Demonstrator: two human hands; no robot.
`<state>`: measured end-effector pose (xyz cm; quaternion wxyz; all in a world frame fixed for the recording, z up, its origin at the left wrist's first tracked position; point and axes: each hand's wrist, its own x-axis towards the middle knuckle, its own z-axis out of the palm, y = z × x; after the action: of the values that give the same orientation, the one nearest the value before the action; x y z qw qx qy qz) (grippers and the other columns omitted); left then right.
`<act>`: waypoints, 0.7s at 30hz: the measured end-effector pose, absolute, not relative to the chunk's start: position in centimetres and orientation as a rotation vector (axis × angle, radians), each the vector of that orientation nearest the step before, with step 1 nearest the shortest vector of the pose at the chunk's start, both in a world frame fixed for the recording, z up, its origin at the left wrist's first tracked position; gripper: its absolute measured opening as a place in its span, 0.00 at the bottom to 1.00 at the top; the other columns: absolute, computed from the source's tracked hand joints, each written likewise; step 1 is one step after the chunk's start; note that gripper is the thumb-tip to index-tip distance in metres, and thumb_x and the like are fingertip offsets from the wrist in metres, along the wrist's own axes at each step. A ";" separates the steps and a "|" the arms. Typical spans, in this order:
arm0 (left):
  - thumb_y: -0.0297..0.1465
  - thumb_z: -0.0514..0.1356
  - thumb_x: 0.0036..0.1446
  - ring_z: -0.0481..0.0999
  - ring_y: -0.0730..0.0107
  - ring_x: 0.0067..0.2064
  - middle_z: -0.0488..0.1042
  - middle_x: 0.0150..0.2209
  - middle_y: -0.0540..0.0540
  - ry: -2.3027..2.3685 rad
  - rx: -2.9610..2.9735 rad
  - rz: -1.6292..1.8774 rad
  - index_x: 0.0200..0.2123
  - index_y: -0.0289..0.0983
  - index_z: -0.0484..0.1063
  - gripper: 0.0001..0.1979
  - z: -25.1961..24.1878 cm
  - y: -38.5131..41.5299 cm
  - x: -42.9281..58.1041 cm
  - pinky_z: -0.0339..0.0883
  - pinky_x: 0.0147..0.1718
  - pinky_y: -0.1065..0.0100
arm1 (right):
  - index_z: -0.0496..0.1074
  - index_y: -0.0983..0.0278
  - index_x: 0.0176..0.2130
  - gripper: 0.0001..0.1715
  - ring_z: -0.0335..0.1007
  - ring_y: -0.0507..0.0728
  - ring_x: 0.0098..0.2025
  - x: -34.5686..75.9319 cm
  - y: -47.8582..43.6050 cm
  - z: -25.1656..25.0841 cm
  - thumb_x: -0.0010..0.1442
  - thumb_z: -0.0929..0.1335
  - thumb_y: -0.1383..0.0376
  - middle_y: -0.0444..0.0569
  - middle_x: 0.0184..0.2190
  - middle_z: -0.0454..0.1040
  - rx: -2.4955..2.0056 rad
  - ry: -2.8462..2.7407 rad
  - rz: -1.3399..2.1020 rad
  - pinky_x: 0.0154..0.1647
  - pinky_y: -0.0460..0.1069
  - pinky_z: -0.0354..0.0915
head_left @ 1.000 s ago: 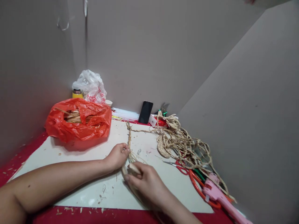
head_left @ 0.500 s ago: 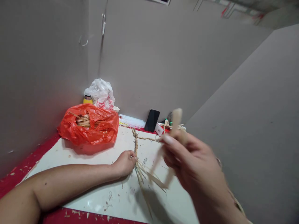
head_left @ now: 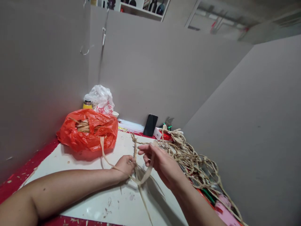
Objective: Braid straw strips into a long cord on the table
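On the white board, my left hand (head_left: 125, 167) pinches a short length of braided straw cord (head_left: 134, 149) near its lower end. Loose straw strands (head_left: 145, 204) fan out below that grip. To the right, my right hand (head_left: 166, 164) is raised with curled fingers and holds a long, pale, flat straw strip (head_left: 145, 177). The strip loops below the fingers and trails left across my left hand, its far end close to the red bag. Part of the strip inside my right hand is hidden.
A red plastic bag (head_left: 108, 128) of straw strips stands at the left. A heap of thin braided rope (head_left: 199, 163) lies along the right edge. At the back are a black phone (head_left: 150, 125), pruning shears (head_left: 168, 122), a white bag (head_left: 101, 97) and a yellow-bodied container (head_left: 87, 105).
My right hand has moved down and to the left, bringing the strip over beside the braid. The strip now stretches across my left hand, which keeps its pinch. The rope heap has come into view.
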<state>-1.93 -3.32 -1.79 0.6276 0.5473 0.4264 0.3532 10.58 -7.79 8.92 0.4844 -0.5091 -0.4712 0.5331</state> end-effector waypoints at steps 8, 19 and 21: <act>0.29 0.51 0.58 0.49 0.82 0.11 0.63 0.10 0.56 1.015 1.161 0.682 0.26 0.37 0.60 0.08 -0.4 -2.8 -2.0 0.39 0.15 0.75 | 0.75 0.66 0.38 0.28 0.49 0.47 0.20 14.2 -10.9 5.2 0.57 0.63 0.45 0.44 0.26 0.66 -1.477 -1.190 1.114 0.19 0.44 0.46; 0.29 0.51 0.57 0.51 0.81 0.11 0.65 0.11 0.55 0.987 1.183 0.699 0.27 0.36 0.61 0.07 -1.2 -2.8 -1.9 0.40 0.14 0.76 | 0.73 0.68 0.29 0.20 0.47 0.47 0.20 12.3 -11.2 4.5 0.52 0.69 0.51 0.38 0.16 0.57 -1.523 -1.459 1.213 0.20 0.44 0.46; 0.28 0.51 0.57 0.55 0.81 0.12 0.64 0.11 0.55 0.985 1.175 0.719 0.27 0.36 0.61 0.07 -1.3 -2.8 -1.9 0.44 0.15 0.77 | 0.74 0.67 0.29 0.17 0.49 0.47 0.20 10.3 -11.2 3.6 0.51 0.70 0.55 0.39 0.16 0.60 -1.542 -1.605 1.184 0.22 0.44 0.47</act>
<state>-1.89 -2.82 -1.31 0.6624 0.5198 0.4356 0.3182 10.26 -11.18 3.56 0.3055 -0.5824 -0.6062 0.4473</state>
